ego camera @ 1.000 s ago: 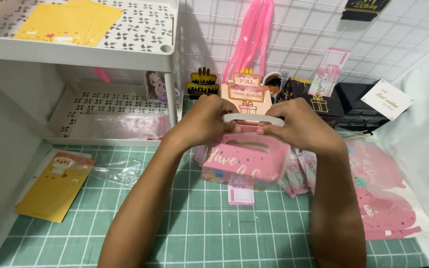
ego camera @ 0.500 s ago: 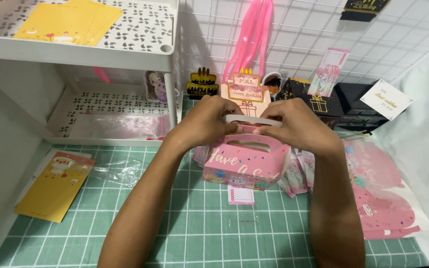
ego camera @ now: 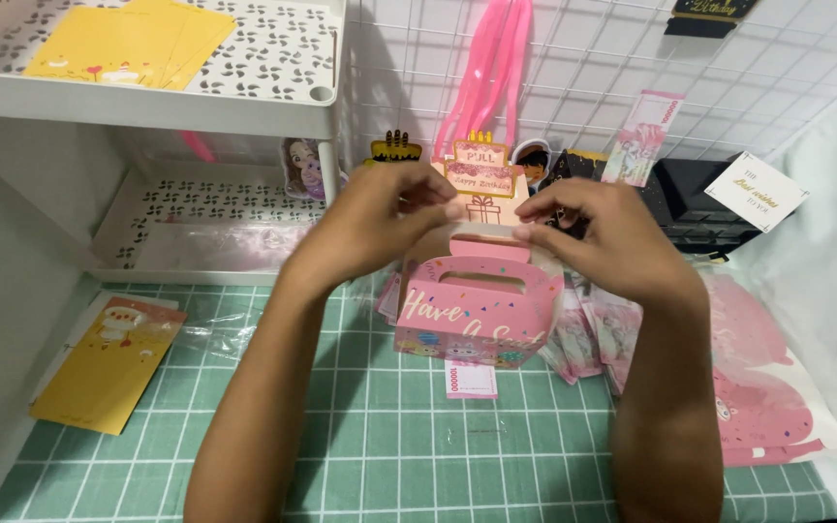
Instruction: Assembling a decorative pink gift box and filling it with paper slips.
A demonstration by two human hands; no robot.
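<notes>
A pink gift box (ego camera: 477,315) with a cut-out handle stands on the green cutting mat (ego camera: 389,436). A peach cake-shaped card (ego camera: 481,179) rises right behind its top. My left hand (ego camera: 375,223) is at the card's left edge, fingertips pinched close to it. My right hand (ego camera: 603,237) reaches in from the right, its fingertips on the top right of the box's handle. Both forearms stretch forward on either side of the box. Whether the card sits inside the box is hidden by the fingers.
A white perforated shelf rack (ego camera: 273,107) with yellow cards (ego camera: 128,44) stands at left. A sleeved yellow card (ego camera: 108,363) lies on the mat. Pink toy banknotes (ego camera: 472,380) and flat pink boxes (ego camera: 767,397) lie around. Pink ribbons (ego camera: 491,68) hang on the wire grid.
My two hands, joined over the box's handle before, have drawn a little apart. The handle and the card's lower part now show between them.
</notes>
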